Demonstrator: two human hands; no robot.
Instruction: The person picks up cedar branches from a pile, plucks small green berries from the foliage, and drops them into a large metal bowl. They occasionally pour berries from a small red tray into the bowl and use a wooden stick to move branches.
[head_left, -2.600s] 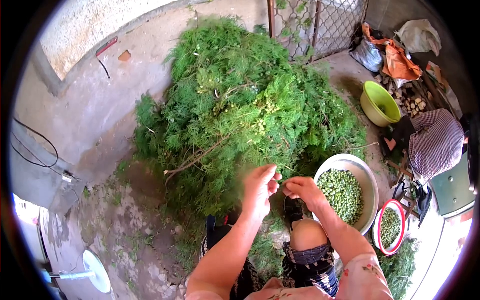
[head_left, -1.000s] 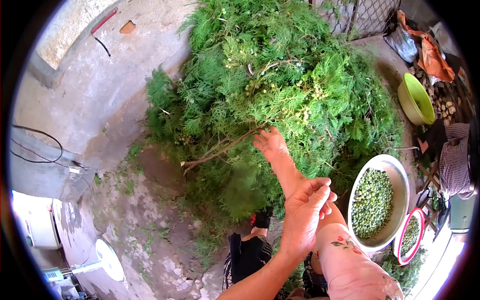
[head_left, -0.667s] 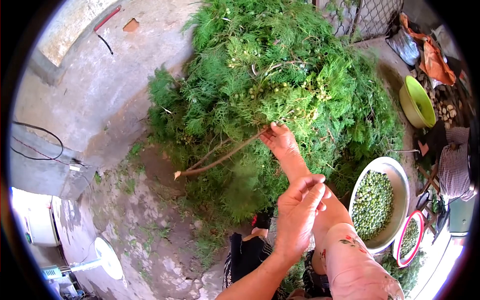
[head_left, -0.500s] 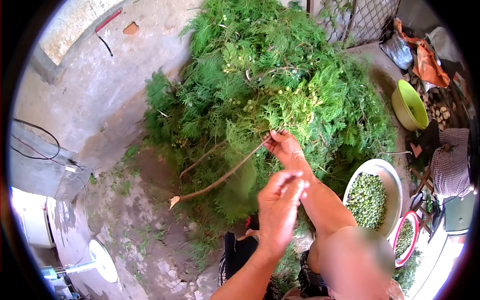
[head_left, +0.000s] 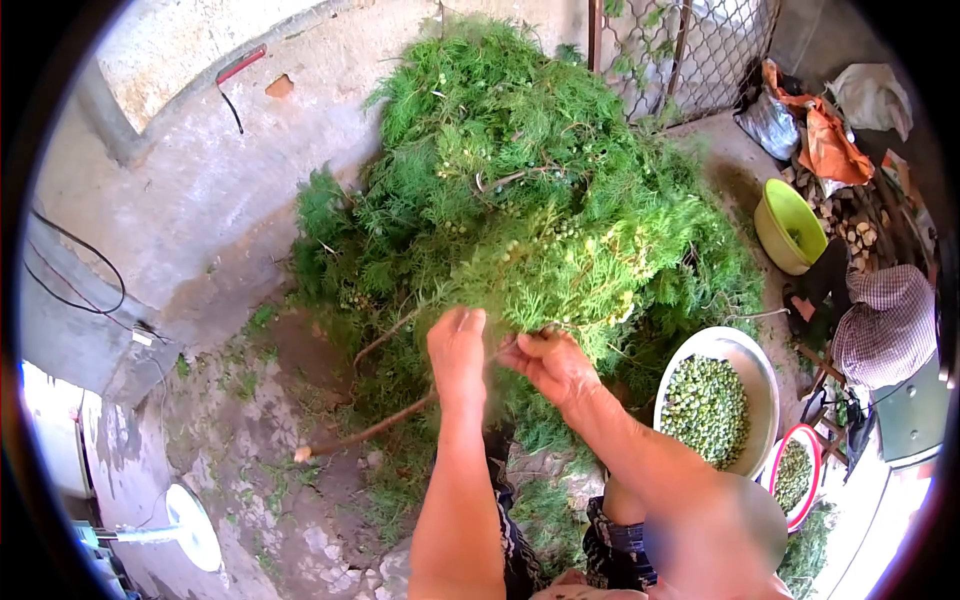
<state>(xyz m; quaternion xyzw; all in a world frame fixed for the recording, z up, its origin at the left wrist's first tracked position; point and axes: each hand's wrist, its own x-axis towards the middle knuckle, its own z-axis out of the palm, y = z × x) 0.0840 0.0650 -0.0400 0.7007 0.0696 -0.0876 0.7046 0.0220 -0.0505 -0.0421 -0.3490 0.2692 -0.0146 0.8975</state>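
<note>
My right hand [head_left: 552, 368] is closed on a leafy evergreen branch [head_left: 385, 427], whose bare brown stem slants down to a pale broken end at the left. Beyond that hand, the branch's bright green foliage [head_left: 575, 280] spreads toward the pile, bearing small pale green cones. Close by on the left, my left hand [head_left: 458, 355] is closed, its fingertips against the foliage and its wrist over the stem. What those fingers pinch is hidden and blurred. A large heap of cut evergreen branches [head_left: 480, 120] lies just ahead of both hands.
Right of my arm stands a metal basin [head_left: 768, 395] with green cones [head_left: 705, 410], beside a red-rimmed basket [head_left: 815, 460]. Farther back are a lime-green tub [head_left: 770, 225], chopped wood [head_left: 858, 236] and an orange bag [head_left: 832, 150]. A white fan-like disc [head_left: 195, 530] stands lower left.
My left hand has moved up and left from near my right forearm to the foliage, and its fingers have closed. My right hand, still holding the branch, has come down slightly; the stem's end shifted down-left.
</note>
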